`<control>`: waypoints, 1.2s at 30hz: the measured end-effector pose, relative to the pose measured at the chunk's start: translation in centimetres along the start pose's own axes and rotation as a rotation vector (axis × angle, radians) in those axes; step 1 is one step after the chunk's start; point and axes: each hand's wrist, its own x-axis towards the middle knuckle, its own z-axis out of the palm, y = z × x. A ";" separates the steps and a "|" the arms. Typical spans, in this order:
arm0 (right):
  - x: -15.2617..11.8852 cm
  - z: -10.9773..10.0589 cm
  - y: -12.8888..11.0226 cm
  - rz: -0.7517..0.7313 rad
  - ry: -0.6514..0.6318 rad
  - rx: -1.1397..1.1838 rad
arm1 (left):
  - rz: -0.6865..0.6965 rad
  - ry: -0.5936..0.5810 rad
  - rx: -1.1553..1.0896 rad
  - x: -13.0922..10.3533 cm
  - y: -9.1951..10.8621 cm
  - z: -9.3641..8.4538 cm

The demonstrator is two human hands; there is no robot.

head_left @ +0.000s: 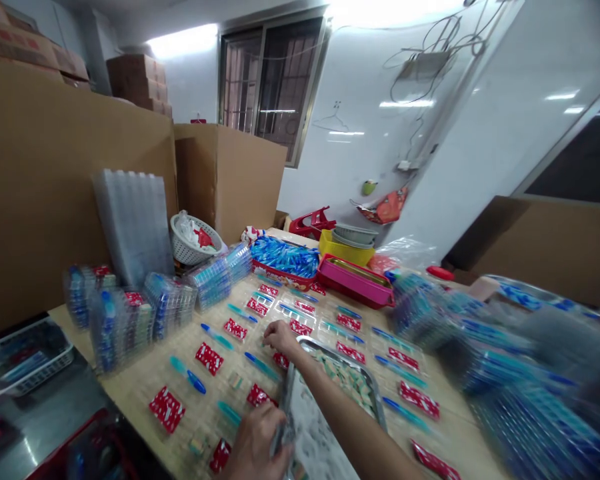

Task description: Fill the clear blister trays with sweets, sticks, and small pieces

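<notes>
Rows of clear plastic trays holding blue pens (261, 366) and red patterned packets (209, 359) cover the wooden table. A metal tray (379, 398) of small pale pieces with green edges (347, 377) sits among them. My right hand (281, 338) reaches across this tray, fingers bent down over a clear tray beyond its far left corner; whatever it may hold is hidden. At the metal tray's near left edge is my left hand (261, 440), blurred, its fingers curled; what is between them cannot be made out. Small pale pieces (235, 381) lie in some clear trays.
Blurred stacks of filled clear trays stand at the left (125, 327) and right (525, 393). At the back are a red basket of blue pens (286, 260), a pink bin (355, 281), a yellow bin (346, 249) and a white basket (193, 248). Cardboard panels (70, 167) rise behind.
</notes>
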 end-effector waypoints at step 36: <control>-8.4 -5.8 5.8 -0.341 0.159 -0.131 | 0.014 -0.362 0.294 2.2 8.0 -2.8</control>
